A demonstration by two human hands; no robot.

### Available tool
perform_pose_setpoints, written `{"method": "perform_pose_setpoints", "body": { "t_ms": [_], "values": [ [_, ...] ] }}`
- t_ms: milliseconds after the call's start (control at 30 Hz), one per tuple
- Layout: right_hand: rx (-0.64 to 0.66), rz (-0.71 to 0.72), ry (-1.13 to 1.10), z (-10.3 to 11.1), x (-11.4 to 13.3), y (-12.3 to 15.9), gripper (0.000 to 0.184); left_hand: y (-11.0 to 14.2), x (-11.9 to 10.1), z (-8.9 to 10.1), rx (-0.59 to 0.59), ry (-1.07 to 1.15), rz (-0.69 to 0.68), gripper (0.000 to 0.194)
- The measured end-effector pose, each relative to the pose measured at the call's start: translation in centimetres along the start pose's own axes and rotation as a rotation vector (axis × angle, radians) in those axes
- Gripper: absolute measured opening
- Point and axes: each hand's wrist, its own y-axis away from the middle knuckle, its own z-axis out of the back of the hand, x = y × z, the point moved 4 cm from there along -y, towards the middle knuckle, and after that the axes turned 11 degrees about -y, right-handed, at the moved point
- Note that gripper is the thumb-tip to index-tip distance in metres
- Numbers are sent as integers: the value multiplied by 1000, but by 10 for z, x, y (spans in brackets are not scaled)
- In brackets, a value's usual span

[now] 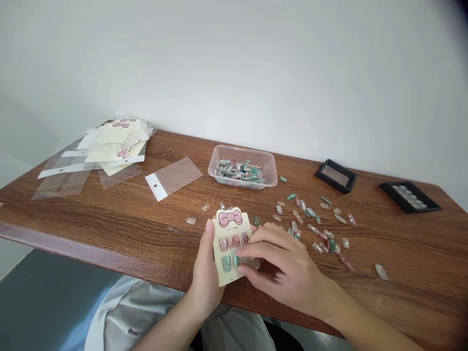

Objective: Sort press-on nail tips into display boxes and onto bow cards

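My left hand (pixel 204 275) grips a cream display card (pixel 227 279) by its edges, tilted up above the table's front edge. A pink bow is printed at the card's top. A row of pinkish press-on nails (pixel 229 243) sits across its middle. Below them, on the left, is a wide green press-on nail (pixel 226 263). With thumb and fingertips, my right hand (pixel 292 273) pinches a narrower green press-on nail (pixel 236 260) against the card, beside the wide one. My right fingers hide the card's lower right part.
A clear plastic tub (pixel 275 168) of mixed nails stands at the back. Loose nails (pixel 331 243) lie scattered on the right of the wooden table (pixel 168 253). Two black frames (pixel 336 176) sit farther right. Cards and clear bags (pixel 109 146) are piled left, near a single bag (pixel 181 175).
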Motion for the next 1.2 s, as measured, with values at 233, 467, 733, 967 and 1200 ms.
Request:
{"method": "perform_pose_setpoints", "body": {
  "t_ms": [233, 467, 733, 967, 1200],
  "values": [
    [-3, 32, 14, 0, 1, 1, 12, 1, 0, -2, 12, -9, 15, 54],
    [16, 40, 33, -2, -2, 1, 9, 0, -2, -3, -2, -17, -27, 50],
    [24, 58, 82, -3, -2, 3, 5, 0, -2, 1, -57, -10, -36, 47],
    [74, 217, 340, -8, 8, 9, 28, 3, -3, 4, -100, -13, 105, 63],
    [47, 262, 377, -9, 10, 13, 31, 1, 0, 12, -54, 19, 127, 58]
  ]
}}
